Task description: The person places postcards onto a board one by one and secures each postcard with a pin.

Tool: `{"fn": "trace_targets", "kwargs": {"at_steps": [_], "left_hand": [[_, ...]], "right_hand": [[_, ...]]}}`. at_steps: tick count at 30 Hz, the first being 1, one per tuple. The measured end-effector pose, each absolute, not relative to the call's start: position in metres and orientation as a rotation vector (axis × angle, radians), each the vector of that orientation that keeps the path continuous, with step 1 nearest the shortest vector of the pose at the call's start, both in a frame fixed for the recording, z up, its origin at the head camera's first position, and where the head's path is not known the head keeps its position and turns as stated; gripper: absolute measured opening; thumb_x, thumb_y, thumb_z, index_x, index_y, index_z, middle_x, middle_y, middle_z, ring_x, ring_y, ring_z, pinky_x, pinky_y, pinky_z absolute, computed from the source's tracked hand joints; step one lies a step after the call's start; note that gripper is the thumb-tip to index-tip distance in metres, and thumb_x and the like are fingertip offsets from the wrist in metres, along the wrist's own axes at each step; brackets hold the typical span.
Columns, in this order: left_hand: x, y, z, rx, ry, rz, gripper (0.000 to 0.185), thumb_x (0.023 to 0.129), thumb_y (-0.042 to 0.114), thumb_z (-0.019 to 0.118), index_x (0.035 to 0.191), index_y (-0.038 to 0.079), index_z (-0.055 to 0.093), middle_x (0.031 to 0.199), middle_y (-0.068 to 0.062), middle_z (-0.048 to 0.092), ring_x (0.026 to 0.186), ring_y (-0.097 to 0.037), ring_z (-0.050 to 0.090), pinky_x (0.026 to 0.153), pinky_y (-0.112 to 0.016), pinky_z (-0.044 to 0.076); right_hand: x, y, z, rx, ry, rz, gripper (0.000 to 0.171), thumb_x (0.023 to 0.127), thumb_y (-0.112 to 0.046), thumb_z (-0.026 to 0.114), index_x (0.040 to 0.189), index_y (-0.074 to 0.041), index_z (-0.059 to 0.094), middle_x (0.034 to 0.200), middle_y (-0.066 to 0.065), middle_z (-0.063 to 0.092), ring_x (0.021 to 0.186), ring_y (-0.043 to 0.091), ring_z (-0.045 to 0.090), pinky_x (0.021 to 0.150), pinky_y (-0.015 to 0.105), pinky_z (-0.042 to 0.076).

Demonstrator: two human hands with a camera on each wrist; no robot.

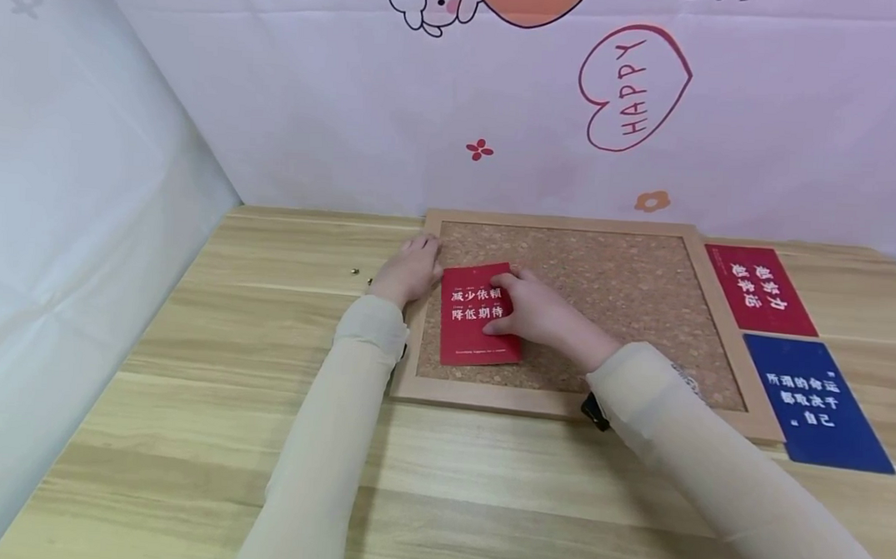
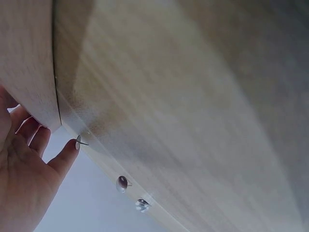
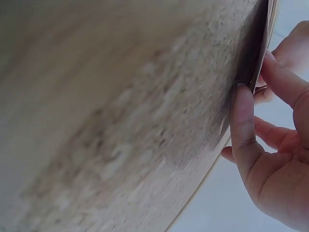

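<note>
On cork board [image 1: 627,304] | red card [image 1: 480,314] upright (long axis away) | right hand [image 1: 540,310] pressing

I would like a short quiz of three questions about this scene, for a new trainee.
1. True or false: the red card under the right hand lies on the cork board.
2. Which card lies nearest the table's front edge? A) the blue card B) the dark red card
3. Fill in: the left hand rests at the board's ___ edge, near small pushpins on the table.

Key: 1 true; 2 A; 3 left.
</note>
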State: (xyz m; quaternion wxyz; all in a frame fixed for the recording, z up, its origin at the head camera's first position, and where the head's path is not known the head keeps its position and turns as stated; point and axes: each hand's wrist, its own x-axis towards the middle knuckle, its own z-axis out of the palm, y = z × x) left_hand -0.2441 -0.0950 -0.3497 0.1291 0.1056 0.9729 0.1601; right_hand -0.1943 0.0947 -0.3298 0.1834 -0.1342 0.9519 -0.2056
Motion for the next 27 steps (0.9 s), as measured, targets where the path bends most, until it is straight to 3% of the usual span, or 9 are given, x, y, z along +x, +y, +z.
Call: {"fn": "trace_targets", "kwargs": {"at_steps": [7, 27], "left_hand": [[-0.2458, -0.0938, -0.3503, 0.293, 2.834, 0.465, 0.054, 0.100, 0.019, 0.035, 0.152, 0.009, 0.023, 0.160, -0.008, 0.019, 0.149, -0.025, 0.015, 0.121, -0.038, 0.017], [-0.2482, -0.0956, -0.3523, 0.280, 2.808, 0.483, 0.053, 0.101, 0.020, 0.030, 0.153, 0.012, 0.021, 0.161, -0.007, 0.017, 0.150, -0.024, 0.013, 0.121, -0.038, 0.017]], "right_hand": [[-0.1958, 0.0877, -0.3298, -0.375, 2.644, -0.534, 0.077, 0.083, -0.030, 0.074, 0.146, -0.006, 0.036, 0.158, 0.024, 0.014, 0.143, 0.044, 0.023, 0.111, 0.057, 0.030], [-0.1969, 0.0864, -0.3319, -0.423, 2.600, -0.535, 0.074, 0.085, -0.029, 0.072, 0.145, -0.006, 0.037, 0.158, 0.025, 0.014, 0.145, 0.042, 0.017, 0.115, 0.055, 0.025]]}}
